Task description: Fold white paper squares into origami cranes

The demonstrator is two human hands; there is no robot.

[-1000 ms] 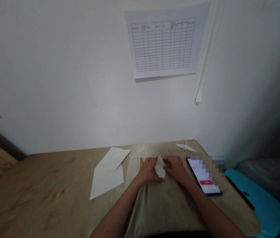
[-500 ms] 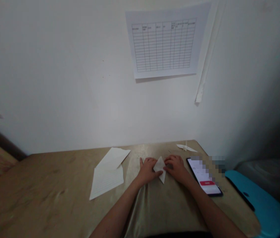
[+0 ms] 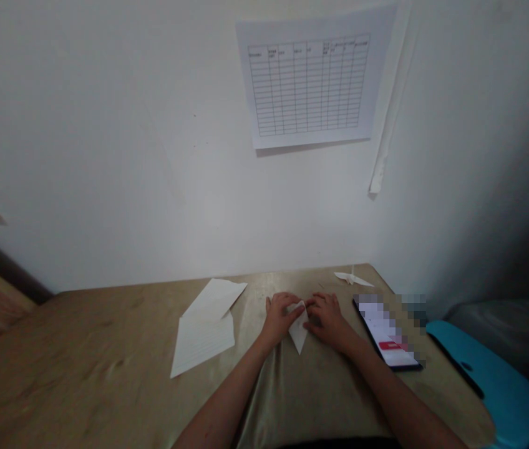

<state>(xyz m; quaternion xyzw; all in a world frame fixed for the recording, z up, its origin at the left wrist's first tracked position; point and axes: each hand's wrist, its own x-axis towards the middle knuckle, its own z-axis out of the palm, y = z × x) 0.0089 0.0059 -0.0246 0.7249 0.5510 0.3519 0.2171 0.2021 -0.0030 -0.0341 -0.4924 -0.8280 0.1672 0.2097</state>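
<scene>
A small folded piece of white paper (image 3: pixel 299 335) lies on the table between my hands, its narrow point towards me. My left hand (image 3: pixel 279 317) is closed on its upper left part, the thumb across the top. My right hand (image 3: pixel 326 318) grips the paper's right edge near the top, with the fingers bent. Fingers hide part of the upper end. To the left lie white paper sheets (image 3: pixel 203 343), one with faint ruled lines, overlapping each other. A small folded paper figure with pointed ends (image 3: pixel 353 279) rests near the back right edge.
A phone (image 3: pixel 388 340) with a lit screen lies right of my right hand. Beyond the table's right edge is a blue rounded object (image 3: pixel 493 380). A printed table sheet (image 3: pixel 311 87) hangs on the wall behind the cloth-covered table (image 3: pixel 105 355).
The folded paper has shifted slightly left and towards me, and its top is now covered by fingers. My left thumb has moved up to the paper's top; the right hand has come slightly left.
</scene>
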